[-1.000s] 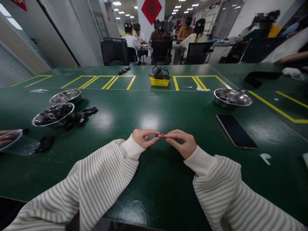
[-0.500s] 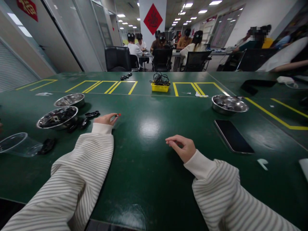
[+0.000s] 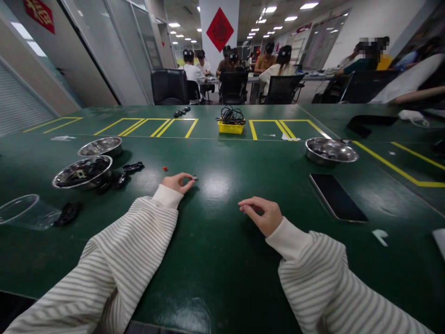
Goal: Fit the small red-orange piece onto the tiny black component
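My left hand [image 3: 176, 183] is over the green table left of centre, thumb and forefinger pinched on a small dark piece [image 3: 194, 178] that is too small to name. Just behind that hand, a tiny red-orange piece [image 3: 165, 169] lies on the tabletop. My right hand [image 3: 263, 214] rests right of centre with its fingers curled and the fingertips together; nothing shows between them. To the left of my left hand lie black plastic parts [image 3: 133, 167], beside a steel bowl [image 3: 61, 183] filled with dark parts.
Behind that bowl stands another steel bowl [image 3: 116, 147]. A clear plastic cup [image 3: 38, 218] lies tipped at far left. On the right are a steel bowl with parts [image 3: 325, 160], a phone [image 3: 337, 197] and a white hooked piece [image 3: 380, 236]. A yellow tray [image 3: 231, 128] holds black cables.
My left hand has moved right and slightly nearer, with the small dark piece in its fingers. The red-orange piece, earlier at its fingertips, now lies on the table. My right hand stays put.
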A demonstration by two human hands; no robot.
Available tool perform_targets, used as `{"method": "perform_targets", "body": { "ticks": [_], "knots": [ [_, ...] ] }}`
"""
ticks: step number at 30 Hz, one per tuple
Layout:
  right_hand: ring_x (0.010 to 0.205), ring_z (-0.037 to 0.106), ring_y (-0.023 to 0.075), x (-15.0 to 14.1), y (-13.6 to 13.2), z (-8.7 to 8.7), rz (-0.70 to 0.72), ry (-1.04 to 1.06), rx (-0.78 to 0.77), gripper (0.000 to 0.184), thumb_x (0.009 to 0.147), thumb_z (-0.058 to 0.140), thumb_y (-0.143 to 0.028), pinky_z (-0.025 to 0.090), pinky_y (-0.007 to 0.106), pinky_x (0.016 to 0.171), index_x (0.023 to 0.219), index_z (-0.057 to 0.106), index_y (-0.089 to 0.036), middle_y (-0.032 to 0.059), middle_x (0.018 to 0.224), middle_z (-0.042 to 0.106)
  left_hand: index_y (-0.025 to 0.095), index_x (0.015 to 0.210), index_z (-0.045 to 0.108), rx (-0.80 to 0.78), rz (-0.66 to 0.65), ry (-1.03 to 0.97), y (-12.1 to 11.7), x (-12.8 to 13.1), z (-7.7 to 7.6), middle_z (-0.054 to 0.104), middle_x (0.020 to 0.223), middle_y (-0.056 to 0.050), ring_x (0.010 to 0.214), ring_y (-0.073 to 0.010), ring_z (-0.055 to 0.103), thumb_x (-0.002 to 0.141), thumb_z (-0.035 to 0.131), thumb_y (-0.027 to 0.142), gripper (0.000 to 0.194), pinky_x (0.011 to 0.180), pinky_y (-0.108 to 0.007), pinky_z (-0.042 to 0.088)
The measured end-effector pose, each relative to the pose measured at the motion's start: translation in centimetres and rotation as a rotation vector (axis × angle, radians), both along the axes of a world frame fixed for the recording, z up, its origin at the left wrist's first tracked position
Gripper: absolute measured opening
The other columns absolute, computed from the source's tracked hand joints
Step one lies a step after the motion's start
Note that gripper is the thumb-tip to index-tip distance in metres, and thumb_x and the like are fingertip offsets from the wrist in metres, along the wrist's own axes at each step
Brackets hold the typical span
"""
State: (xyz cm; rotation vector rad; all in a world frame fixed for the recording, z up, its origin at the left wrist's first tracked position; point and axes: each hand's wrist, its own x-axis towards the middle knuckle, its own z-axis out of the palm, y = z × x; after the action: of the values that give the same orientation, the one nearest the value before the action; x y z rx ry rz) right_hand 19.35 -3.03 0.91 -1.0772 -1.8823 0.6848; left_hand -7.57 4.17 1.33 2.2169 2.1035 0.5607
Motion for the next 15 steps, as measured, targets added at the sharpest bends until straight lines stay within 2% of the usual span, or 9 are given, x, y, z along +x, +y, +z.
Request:
{"method": "perform_targets", "body": {
  "ticks": [2,4,7,10,14,15],
  "knots": [
    [0.06,0.057,0.0119,-0.1,0.0,0.0,-0.017,0.003,-0.023,0.016,0.074,0.048,-0.02,0.046,0.023,0.053,0.079,0.062,-0.015,0.004,0.07,0.063,0.019,0.088,0.062,-0.028,-0.231,-0.046,-1.6,3.3,-0.8,0.048,0.046,0.003,0.043,-0.0069,0.041,0.07,0.045,0.046,0.037,0.044,-0.017,0.025],
    [0.062,0.057,0.0125,-0.2,0.1,0.0,-0.05,0.01,-0.054,0.016,0.073,0.048,-0.02,0.045,0.022,0.052,0.081,0.062,-0.015,0.0044,0.071,0.063,0.023,0.087,0.062,-0.102,-0.383,-0.015,-3.2,5.9,-1.2,0.047,0.044,0.004,0.04,-0.0066,0.04,0.07,0.045,0.047,0.034,0.043,-0.017,0.025],
    [0.062,0.056,0.0127,-0.3,0.1,-0.2,-0.101,0.006,-0.08,0.016,0.07,0.051,-0.021,0.043,0.02,0.047,0.083,0.06,-0.016,0.0039,0.071,0.06,0.026,0.091,0.06,-0.173,-0.437,0.048,-4.5,7.6,-1.3,0.048,0.045,0.004,0.042,-0.008,0.043,0.068,0.045,0.053,0.038,0.043,-0.018,0.024],
    [0.057,0.052,0.0114,-0.3,0.1,-0.3,-0.108,-0.011,-0.099,0.015,0.066,0.055,-0.023,0.042,0.02,0.045,0.079,0.055,-0.016,0.0016,0.066,0.055,0.024,0.097,0.057,-0.134,-0.301,0.081,-3.2,6.2,-1.0,0.051,0.05,0.002,0.046,-0.0102,0.047,0.065,0.045,0.06,0.05,0.045,-0.019,0.026],
    [0.053,0.049,0.0103,-0.3,0.2,-0.4,-0.072,-0.034,-0.133,0.012,0.066,0.055,-0.025,0.041,0.021,0.047,0.073,0.051,-0.017,-0.0003,0.062,0.05,0.024,0.101,0.055,-0.032,0.119,0.141,1.1,0.9,-0.6,0.056,0.061,-0.001,0.054,-0.0125,0.049,0.072,0.044,0.051,0.042,0.05,-0.022,0.027],
    [0.053,0.049,0.0103,-0.3,0.2,-0.4,-0.069,-0.042,-0.136,0.011,0.066,0.055,-0.024,0.041,0.021,0.047,0.072,0.05,-0.017,-0.0004,0.062,0.05,0.022,0.104,0.053,-0.02,0.169,0.146,2.1,-0.6,-0.6,0.057,0.064,-0.003,0.056,-0.0134,0.049,0.073,0.044,0.048,0.042,0.051,-0.023,0.027]
  ]
}}
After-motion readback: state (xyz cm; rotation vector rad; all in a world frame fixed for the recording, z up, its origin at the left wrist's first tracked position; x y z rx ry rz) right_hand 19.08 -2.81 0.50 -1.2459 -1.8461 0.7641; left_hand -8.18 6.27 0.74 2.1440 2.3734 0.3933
